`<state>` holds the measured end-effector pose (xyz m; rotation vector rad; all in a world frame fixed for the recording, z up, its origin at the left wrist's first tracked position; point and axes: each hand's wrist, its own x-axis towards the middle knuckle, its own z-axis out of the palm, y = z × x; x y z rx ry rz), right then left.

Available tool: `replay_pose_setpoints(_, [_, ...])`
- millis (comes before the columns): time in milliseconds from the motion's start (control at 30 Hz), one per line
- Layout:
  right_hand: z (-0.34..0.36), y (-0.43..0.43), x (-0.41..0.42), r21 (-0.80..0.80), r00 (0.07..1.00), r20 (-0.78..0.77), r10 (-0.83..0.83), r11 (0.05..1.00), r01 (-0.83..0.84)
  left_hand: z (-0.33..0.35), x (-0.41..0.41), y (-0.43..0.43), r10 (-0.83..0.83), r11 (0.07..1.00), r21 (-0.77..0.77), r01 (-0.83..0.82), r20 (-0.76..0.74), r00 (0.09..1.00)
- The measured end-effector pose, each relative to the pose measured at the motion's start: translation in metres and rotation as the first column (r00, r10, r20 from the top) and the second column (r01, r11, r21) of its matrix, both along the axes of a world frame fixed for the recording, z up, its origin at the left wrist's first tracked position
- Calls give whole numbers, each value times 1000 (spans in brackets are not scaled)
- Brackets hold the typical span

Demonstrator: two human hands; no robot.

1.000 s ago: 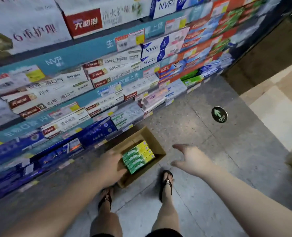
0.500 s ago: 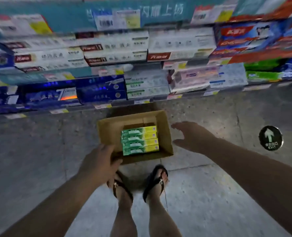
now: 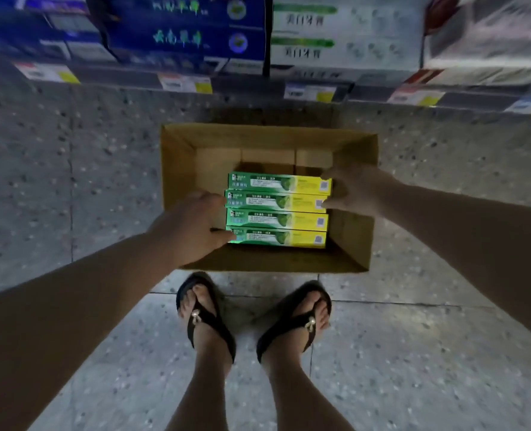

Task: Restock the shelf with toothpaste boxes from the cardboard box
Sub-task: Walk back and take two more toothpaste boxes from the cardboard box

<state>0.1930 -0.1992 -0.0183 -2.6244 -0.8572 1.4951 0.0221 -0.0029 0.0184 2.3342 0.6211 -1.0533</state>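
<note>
4 toothpaste boxes [image 3: 278,209] lie in the cardboard box [image 3: 177,169], long axis L-R, btwn both hands: L hand [image 3: 186,228] touches left ends, R hand [image 3: 354,191] the far two's right ends, equally near; firm grip unclear.

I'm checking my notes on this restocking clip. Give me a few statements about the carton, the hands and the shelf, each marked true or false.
1. Four green-and-yellow toothpaste boxes show side by side in the cardboard box. True.
2. The left hand is at their yellow ends. False: it is at the green ends, and the right hand is at the yellow ends.
3. The cardboard box stands on the shelf. False: it stands on the floor below the shelf, just ahead of the sandalled feet.
4. On the shelf, blue boxes lie to the left of white boxes. True.
</note>
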Motion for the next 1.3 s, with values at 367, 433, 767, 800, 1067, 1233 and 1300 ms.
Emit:
replay_pose_setpoints(367, [-133,-2,1,-8,998,-14,-65,998,65,-116,2,1,78,994,-82,-71,82,994])
replay_pose_setpoints(433, [-144,-1,3,-3,995,-20,-95,995,95,-125,2,3,86,994,-77,-79,92,992])
replay_pose_setpoints(767, [-155,-6,-1,70,996,26,-80,995,78,-148,9,11,253,962,-136,-235,131,959])
replay_pose_setpoints(800, [-152,-6,-2,83,997,56,-62,995,57,-149,8,12,250,964,-132,-232,139,958])
replay_pose_setpoints(1067, [-82,-21,1,271,961,137,-239,943,196,-145,10,17,166,986,-42,-162,145,975])
replay_pose_setpoints(1233, [-39,-38,3,358,897,171,-407,874,328,-175,23,14,-9,999,-38,13,85,996])
replay_pose_setpoints(1300, [-39,-40,5,376,882,158,-444,853,363,-190,27,14,-90,995,-44,92,40,995])
